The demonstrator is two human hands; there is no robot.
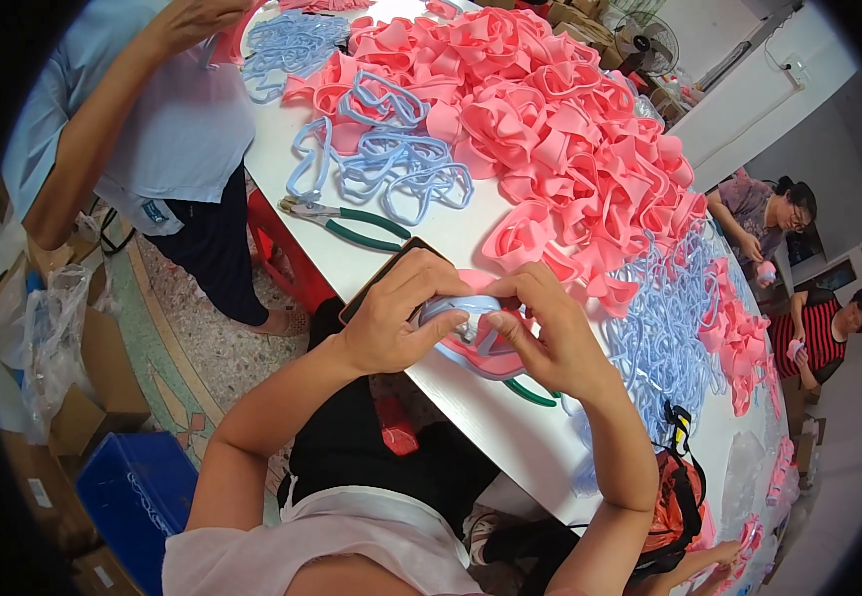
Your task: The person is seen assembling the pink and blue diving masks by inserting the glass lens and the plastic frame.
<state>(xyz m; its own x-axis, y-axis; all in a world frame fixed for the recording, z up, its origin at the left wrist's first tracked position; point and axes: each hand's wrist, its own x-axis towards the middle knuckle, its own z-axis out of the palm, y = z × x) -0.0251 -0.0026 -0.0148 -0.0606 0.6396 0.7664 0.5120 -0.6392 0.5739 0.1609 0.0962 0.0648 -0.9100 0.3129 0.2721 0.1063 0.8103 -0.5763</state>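
Two hands (pixel 480 323) grip one pink sole (pixel 470 348) with one blue strap (pixel 451 310)

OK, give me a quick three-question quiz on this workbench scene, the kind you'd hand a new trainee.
1. True or false: both the left hand and the right hand are on the same pink and blue piece.
2. Which tool lies on the white table beyond the hands? A) scissors B) green-handled pliers C) a hammer
3. Fill in: the biggest heap on the table is made of ____ soft parts.

Key:
1. True; both hands grip it at the table's near edge.
2. B
3. Pink; the light blue frames form smaller piles beside and on the heap.
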